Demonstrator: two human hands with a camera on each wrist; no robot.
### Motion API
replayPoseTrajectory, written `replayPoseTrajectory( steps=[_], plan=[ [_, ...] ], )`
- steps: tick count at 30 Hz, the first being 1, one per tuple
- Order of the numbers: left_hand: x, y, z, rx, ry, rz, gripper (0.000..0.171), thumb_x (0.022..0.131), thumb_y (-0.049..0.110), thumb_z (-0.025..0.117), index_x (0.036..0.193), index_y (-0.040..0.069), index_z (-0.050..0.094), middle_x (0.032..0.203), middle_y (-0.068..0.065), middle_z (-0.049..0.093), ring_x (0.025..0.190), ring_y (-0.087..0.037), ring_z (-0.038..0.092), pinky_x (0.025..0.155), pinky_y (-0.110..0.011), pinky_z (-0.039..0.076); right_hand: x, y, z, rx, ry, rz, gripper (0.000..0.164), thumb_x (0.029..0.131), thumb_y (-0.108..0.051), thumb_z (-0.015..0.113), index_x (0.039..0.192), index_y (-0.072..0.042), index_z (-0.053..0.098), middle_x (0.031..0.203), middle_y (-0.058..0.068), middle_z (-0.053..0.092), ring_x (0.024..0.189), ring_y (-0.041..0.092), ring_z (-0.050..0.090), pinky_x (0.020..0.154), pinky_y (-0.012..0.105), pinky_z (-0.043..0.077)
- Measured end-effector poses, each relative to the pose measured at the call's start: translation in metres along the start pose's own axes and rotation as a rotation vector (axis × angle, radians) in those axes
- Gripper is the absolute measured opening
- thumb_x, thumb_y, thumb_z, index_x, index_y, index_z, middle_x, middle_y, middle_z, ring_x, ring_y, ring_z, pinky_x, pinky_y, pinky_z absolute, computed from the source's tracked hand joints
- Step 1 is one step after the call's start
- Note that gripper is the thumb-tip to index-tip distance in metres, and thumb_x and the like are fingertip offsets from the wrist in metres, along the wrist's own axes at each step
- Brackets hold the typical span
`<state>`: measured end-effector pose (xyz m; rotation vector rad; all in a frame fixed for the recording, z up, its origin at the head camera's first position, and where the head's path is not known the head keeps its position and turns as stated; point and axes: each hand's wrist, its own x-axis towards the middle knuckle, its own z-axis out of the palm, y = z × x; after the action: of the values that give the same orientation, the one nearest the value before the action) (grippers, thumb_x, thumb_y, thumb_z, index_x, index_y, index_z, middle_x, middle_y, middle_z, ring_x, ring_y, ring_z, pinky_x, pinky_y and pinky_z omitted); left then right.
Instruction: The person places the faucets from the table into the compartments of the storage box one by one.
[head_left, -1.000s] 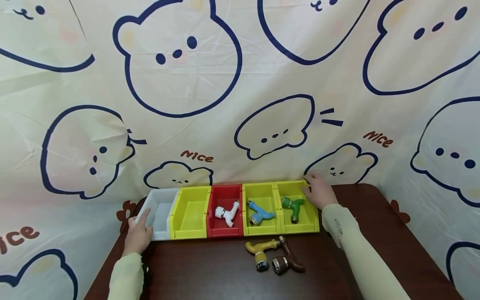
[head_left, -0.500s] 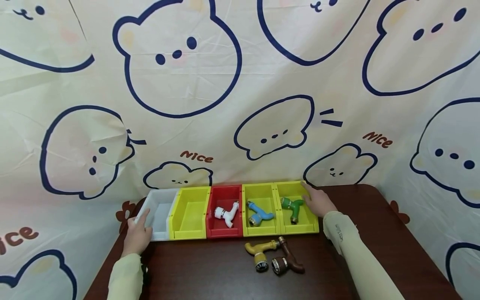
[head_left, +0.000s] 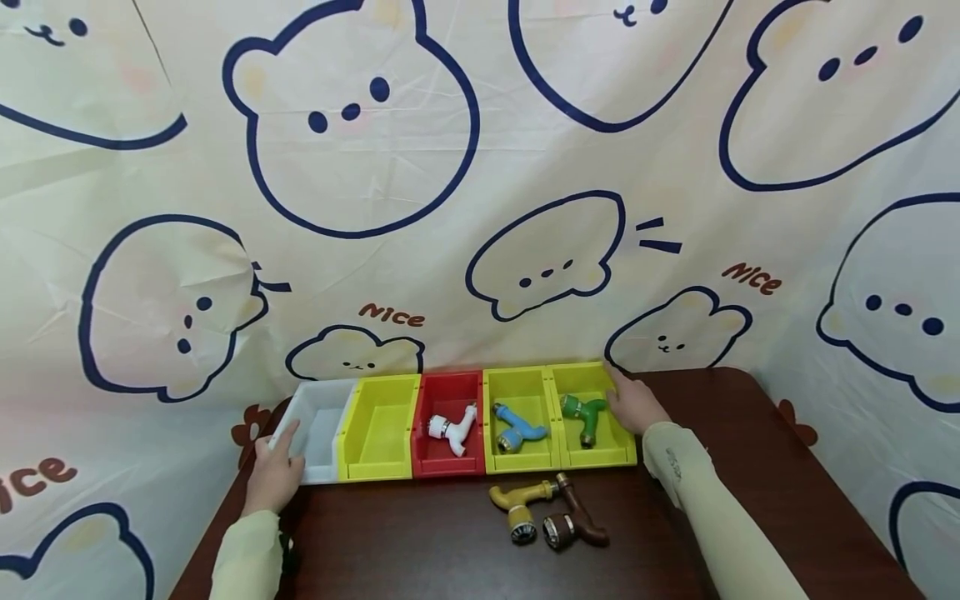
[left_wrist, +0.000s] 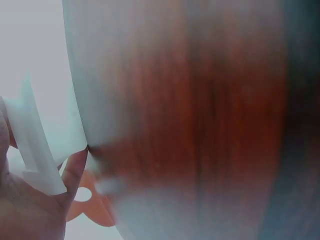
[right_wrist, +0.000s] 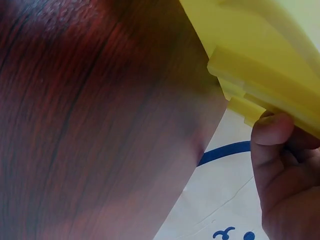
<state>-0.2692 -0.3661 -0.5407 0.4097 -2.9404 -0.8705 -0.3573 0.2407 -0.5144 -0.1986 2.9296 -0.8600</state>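
A row of plastic bins runs along the back of the table in the head view. My left hand [head_left: 273,479] holds the side wall of the white bin [head_left: 325,433] at the left end; in the left wrist view its fingers lie on both sides of that wall [left_wrist: 37,135]. At the other end, my right hand [head_left: 637,404] grips the outer rim of the rightmost yellow bin [head_left: 621,442], thumb below the rim in the right wrist view. That bin contains a green faucet [head_left: 588,417]. A blue faucet [head_left: 521,429] and a white faucet [head_left: 453,429] occupy the two bins beside it.
Between the white bin and the red bin [head_left: 450,464] is another yellow bin [head_left: 378,437]. A yellow faucet [head_left: 521,508] and a brown faucet [head_left: 576,517] lie on the dark wood table [head_left: 397,542] before the row. A printed curtain [head_left: 540,158] hangs right behind the bins.
My right hand has slid slightly nearer along the right bin's outer side, from its back corner. The left hand keeps its hold, and the bins and faucets stay put.
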Motion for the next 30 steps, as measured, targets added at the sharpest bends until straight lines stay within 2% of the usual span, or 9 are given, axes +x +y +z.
replayPoseTrajectory(
  steps=[2, 4, 8, 10, 14, 19, 24, 27, 30],
  plan=[
    [0.0, -0.001, 0.0, 0.001, 0.001, 0.006, 0.068, 0.1, 0.008, 0.04, 0.164, 0.008, 0.019, 0.15, -0.035, 0.013, 0.11, -0.053, 0.048, 0.094, -0.066, 0.045, 0.001, 0.0, 0.0, 0.002, -0.004, -0.011, 0.062, 0.109, -0.015, 0.041, 0.166, -0.008, 0.018, 0.067, 0.01, 0.055, 0.049, 0.018, 0.046, 0.057, 0.035, 0.046],
    [-0.001, 0.0, -0.002, 0.021, 0.036, 0.027, 0.067, 0.099, 0.006, 0.043, 0.163, 0.008, 0.024, 0.153, -0.035, 0.013, 0.115, -0.054, 0.048, 0.09, -0.065, 0.047, 0.003, 0.001, 0.001, 0.005, -0.008, -0.019, 0.062, 0.109, -0.015, 0.041, 0.166, -0.008, 0.018, 0.059, 0.005, 0.048, 0.047, 0.017, 0.044, 0.054, 0.034, 0.045],
    [-0.004, 0.01, -0.006, 0.077, 0.179, 0.079, 0.067, 0.096, 0.006, 0.05, 0.161, 0.01, 0.034, 0.159, -0.033, 0.017, 0.125, -0.055, 0.043, 0.086, -0.066, 0.045, 0.005, 0.002, 0.003, 0.016, -0.011, -0.011, 0.062, 0.109, -0.016, 0.041, 0.167, -0.011, 0.018, 0.058, 0.003, 0.047, 0.045, 0.016, 0.043, 0.053, 0.034, 0.045],
    [-0.006, 0.023, -0.007, 0.104, 0.249, 0.11, 0.067, 0.097, 0.009, 0.054, 0.161, 0.013, 0.036, 0.16, -0.031, 0.022, 0.132, -0.055, 0.037, 0.091, -0.071, 0.042, 0.005, 0.001, 0.004, 0.022, -0.013, -0.007, 0.062, 0.109, -0.017, 0.04, 0.167, -0.011, 0.018, 0.057, 0.003, 0.046, 0.045, 0.016, 0.043, 0.052, 0.034, 0.045],
    [-0.016, 0.06, -0.004, 0.169, 0.326, 0.261, 0.062, 0.1, 0.02, 0.06, 0.158, 0.014, 0.04, 0.155, -0.029, 0.035, 0.135, -0.051, 0.037, 0.106, -0.072, 0.033, 0.005, 0.003, 0.006, 0.025, -0.019, 0.004, 0.061, 0.109, -0.017, 0.039, 0.167, -0.012, 0.018, 0.058, 0.003, 0.047, 0.046, 0.016, 0.044, 0.053, 0.034, 0.046],
    [-0.034, 0.114, 0.015, 0.285, 0.373, 0.519, 0.06, 0.098, 0.034, 0.066, 0.152, 0.014, 0.049, 0.145, -0.021, 0.05, 0.135, -0.043, 0.044, 0.112, -0.064, 0.033, 0.005, 0.005, 0.004, 0.02, 0.008, -0.006, 0.061, 0.109, -0.016, 0.04, 0.166, -0.01, 0.02, 0.062, 0.005, 0.049, 0.048, 0.017, 0.044, 0.054, 0.034, 0.045],
    [-0.061, 0.159, 0.045, 0.346, 0.31, 0.744, 0.069, 0.093, 0.043, 0.071, 0.156, 0.024, 0.048, 0.143, -0.013, 0.056, 0.135, -0.034, 0.049, 0.115, -0.058, 0.038, 0.005, 0.006, 0.003, 0.017, 0.009, -0.012, 0.061, 0.109, -0.016, 0.04, 0.166, -0.009, 0.021, 0.062, 0.005, 0.049, 0.048, 0.017, 0.045, 0.054, 0.034, 0.045],
    [-0.08, 0.178, 0.065, 0.324, 0.215, 0.866, 0.068, 0.095, 0.046, 0.07, 0.157, 0.031, 0.047, 0.143, -0.006, 0.058, 0.132, -0.029, 0.054, 0.111, -0.055, 0.043, 0.005, 0.007, 0.004, 0.017, 0.007, -0.009, 0.061, 0.109, -0.016, 0.04, 0.166, -0.009, 0.021, 0.063, 0.005, 0.05, 0.049, 0.017, 0.045, 0.055, 0.034, 0.045],
    [-0.097, 0.192, 0.084, 0.332, 0.118, 0.992, 0.061, 0.099, 0.047, 0.064, 0.156, 0.031, 0.048, 0.144, -0.001, 0.058, 0.13, -0.025, 0.057, 0.107, -0.053, 0.049, 0.005, 0.008, 0.005, 0.013, 0.013, -0.002, 0.061, 0.108, -0.016, 0.041, 0.165, -0.009, 0.021, 0.067, 0.007, 0.052, 0.051, 0.018, 0.047, 0.058, 0.035, 0.045]
  ],
)
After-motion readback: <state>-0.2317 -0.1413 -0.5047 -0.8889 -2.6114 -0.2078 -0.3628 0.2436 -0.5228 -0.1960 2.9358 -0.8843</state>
